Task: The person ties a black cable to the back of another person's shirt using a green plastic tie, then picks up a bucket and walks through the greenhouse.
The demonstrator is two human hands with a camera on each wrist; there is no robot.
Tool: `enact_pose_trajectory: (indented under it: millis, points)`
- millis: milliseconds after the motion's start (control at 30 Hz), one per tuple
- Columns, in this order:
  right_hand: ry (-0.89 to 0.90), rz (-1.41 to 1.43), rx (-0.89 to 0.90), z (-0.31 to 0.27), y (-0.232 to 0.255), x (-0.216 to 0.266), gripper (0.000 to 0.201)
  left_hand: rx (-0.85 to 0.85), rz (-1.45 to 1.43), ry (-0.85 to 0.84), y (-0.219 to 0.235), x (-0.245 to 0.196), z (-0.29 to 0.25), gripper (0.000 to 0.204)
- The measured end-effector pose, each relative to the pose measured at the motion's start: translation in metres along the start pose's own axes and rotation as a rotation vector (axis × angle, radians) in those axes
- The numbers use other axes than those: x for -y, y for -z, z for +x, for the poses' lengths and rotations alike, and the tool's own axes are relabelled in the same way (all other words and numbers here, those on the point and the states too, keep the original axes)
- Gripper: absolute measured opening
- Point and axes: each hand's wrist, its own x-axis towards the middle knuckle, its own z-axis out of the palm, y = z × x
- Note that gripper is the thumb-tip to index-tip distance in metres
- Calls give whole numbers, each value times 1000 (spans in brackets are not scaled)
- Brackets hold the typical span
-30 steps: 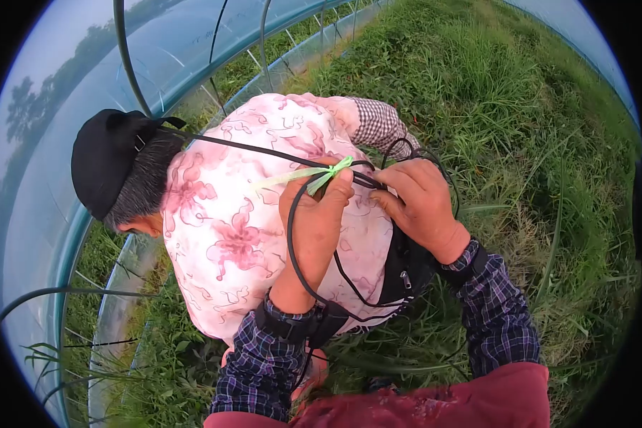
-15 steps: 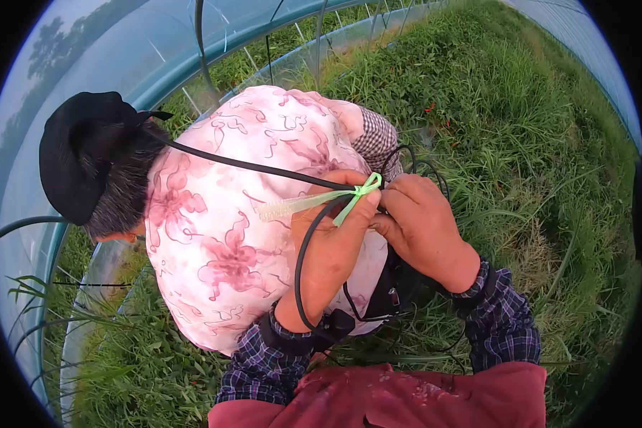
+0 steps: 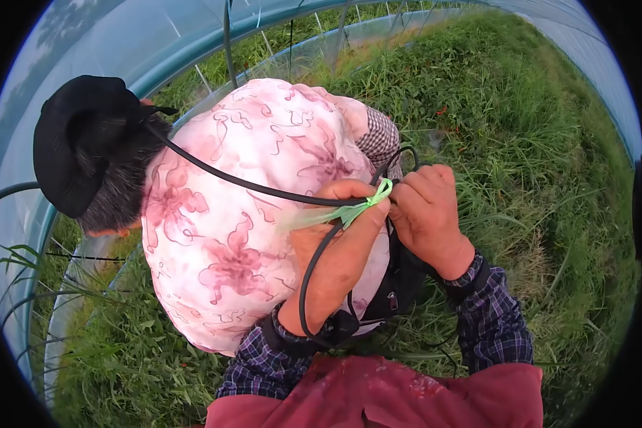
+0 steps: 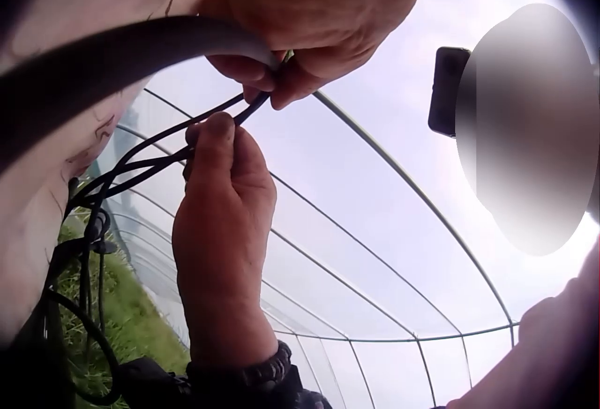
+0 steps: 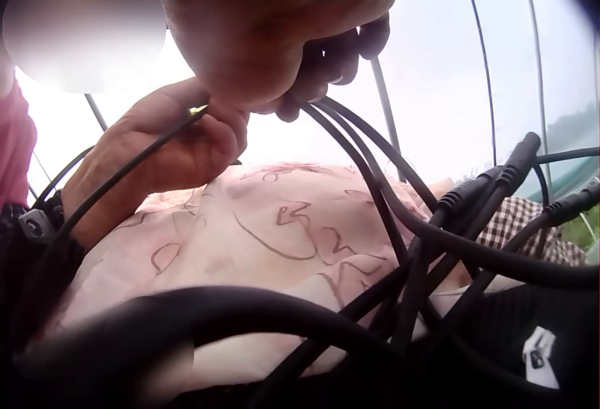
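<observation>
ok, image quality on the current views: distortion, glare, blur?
Head: fisheye bend, black corners, loose tail of the green ribbon smeared. Left wrist: pale backdrop washed out, left hand darker against it, foreground cable soft, oval blurred patch at right. Right wrist: right hand backlit and in shadow, nearest cable soft, another blurred patch upper left.

Left hand [image 3: 342,260] pinches black cable [image 3: 264,190] and green tie [image 3: 372,201] near the waist edge of the floral shirt [image 3: 221,207]. Right hand [image 3: 431,221] grips cable alongside.

Glossy plastic ribbon [image 3: 372,202] — smooth, matt cables [image 5: 506,261]
</observation>
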Motion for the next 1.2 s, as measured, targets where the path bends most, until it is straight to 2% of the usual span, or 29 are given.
enact_pose_trajectory:
  millis: [133,200,267,333,400,567,633,667,733,767,800,867,900,933,1000,1033,1067,1133,1200]
  points:
    - [-8,18,14,-4,-2,-2,18,3,-38,13,1,3,0,13]
    - [-29,33,17,-4,0,-3,17,37,38,46,4,1,1,19]
    - [-55,44,19,-3,6,-4,16,79,-4,53,7,-2,2,24]
    - [-87,117,125,0,13,-7,16,119,-50,53,10,0,4,28]
    - [-87,169,154,2,17,-8,17,67,-183,88,19,12,3,37]
    - [-112,299,310,14,26,-10,22,161,-388,159,36,28,5,27]
    - [-195,413,456,25,39,-6,23,174,-471,204,38,25,4,26]
    - [-191,415,462,26,42,-6,23,198,-556,244,39,23,4,24]
    - [-291,732,412,25,47,-8,24,212,-579,250,42,21,3,24]
    - [-397,797,439,23,47,-10,23,223,-656,300,43,19,3,23]
    - [-397,793,447,21,46,-12,23,235,-734,349,44,17,2,23]
    - [-558,716,433,19,47,-13,22,292,-844,342,49,29,4,28]
    - [-470,484,398,23,48,-11,17,324,-907,370,50,30,6,32]
    - [-469,482,403,26,51,-6,17,357,-969,400,51,31,7,35]
    - [-347,440,128,34,58,7,17,402,-1033,439,52,27,11,38]
    - [-344,438,128,42,55,15,17,449,-1093,478,52,25,11,41]
    - [-176,386,105,51,53,26,22,457,-1097,480,50,20,7,41]
    - [-12,324,78,58,52,30,28,335,-931,406,44,12,2,49]
    - [-15,360,228,59,49,25,37,365,-866,358,45,13,1,51]
